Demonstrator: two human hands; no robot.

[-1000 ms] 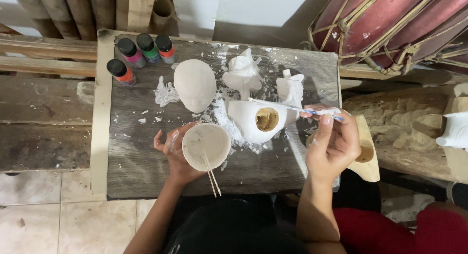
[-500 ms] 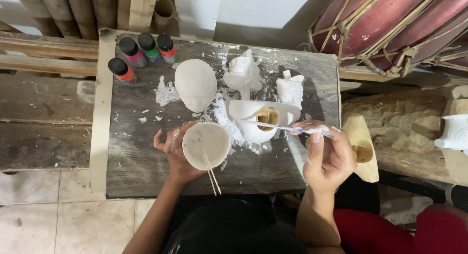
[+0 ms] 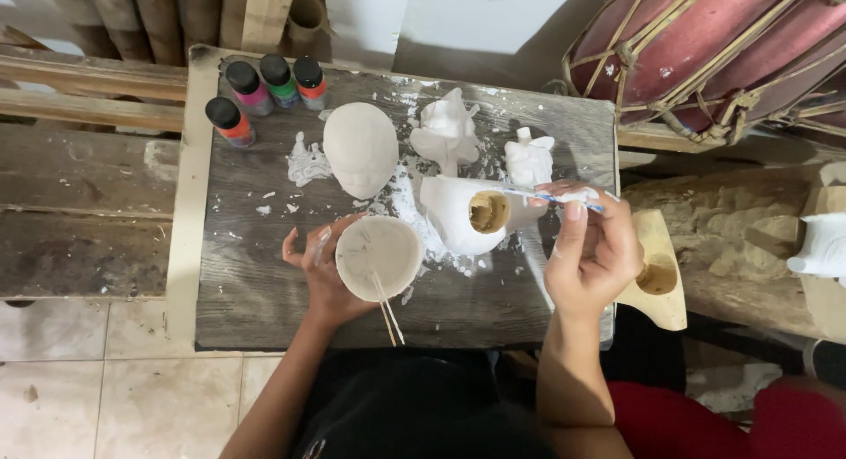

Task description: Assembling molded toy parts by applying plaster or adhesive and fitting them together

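Left hand (image 3: 319, 267) cupped a round white piece (image 3: 380, 257) on two thin sticks (image 3: 389, 313), grip closed around its side. Right hand (image 3: 592, 255) pinched a paint-smeared brush (image 3: 564, 195), grip clenched, bristle end toward a white-coated vessel (image 3: 471, 214) just left of it on the tabletop (image 3: 256, 283). Pale oval mask (image 3: 359, 149) lay beyond the left grip; four paint bottles (image 3: 264, 93) farther up-left.

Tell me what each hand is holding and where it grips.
Left hand cups the white bowl by its outer side. Right hand pinches a brush near the handle's end, its tip at the white pot.
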